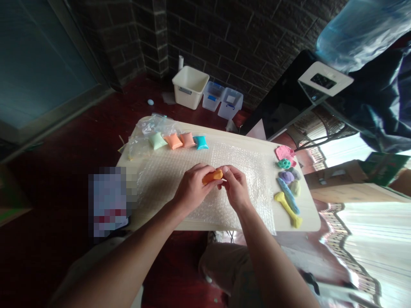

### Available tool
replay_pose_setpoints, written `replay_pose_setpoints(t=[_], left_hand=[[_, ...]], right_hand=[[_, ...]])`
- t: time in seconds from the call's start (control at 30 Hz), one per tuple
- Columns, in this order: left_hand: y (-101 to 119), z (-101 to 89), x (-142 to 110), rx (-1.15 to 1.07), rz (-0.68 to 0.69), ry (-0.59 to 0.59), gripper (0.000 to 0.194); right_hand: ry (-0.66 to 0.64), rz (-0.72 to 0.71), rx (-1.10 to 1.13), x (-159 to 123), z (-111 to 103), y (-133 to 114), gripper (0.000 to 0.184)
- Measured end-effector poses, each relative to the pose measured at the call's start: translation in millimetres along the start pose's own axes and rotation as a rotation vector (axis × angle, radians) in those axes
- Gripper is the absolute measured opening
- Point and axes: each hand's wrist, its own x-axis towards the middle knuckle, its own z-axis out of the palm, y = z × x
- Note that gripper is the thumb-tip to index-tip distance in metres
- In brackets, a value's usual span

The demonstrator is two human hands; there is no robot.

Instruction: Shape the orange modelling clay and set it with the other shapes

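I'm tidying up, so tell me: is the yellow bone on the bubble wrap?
No, the yellow bone lies on the bare tabletop, beside the bubble wrap.

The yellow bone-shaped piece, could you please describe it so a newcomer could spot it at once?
Find the pale table, then the coloured pieces along its right end. The yellow bone-shaped piece lies nearest the wearer; unlike the straight blue strip beside it, it flares at both ends.

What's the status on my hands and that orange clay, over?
Left hand closed on orange clay. Right hand at its end, by the fingers. Bubble wrap underneath; colored packets beyond, clear of both hands.
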Motion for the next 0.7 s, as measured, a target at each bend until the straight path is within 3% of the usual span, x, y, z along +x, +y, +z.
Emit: replay_pose_setpoints(t=[0.17,0.33,0.43,0.57,0.7], left_hand=[[-4,3.5,-2,-0.048,-0.123,-0.044,0.019],[-15,7.4,-5,-0.156,-0.364,-0.278,0.032],[-16,8.9,-8,-0.113,-0.324,-0.361,0.028],[-10,7.7,-8,-0.013,-0.299,-0.431,0.019],[-5,3.2,-6,-0.078,-0.354,-0.406,0.025]], right_hand=[[0.039,-0.027,-0.03,2,1,3,0.036],[0.103,0.025,-0.028,1,-1,-1,0.036],[0.072,0.009,-0.252,-1,-3,-3,0.044],[0.091,-0.144,-0.663,-3,-2,0,0.064],[0.17,-0.17,-0.666,-1,-1,3,0.069]])
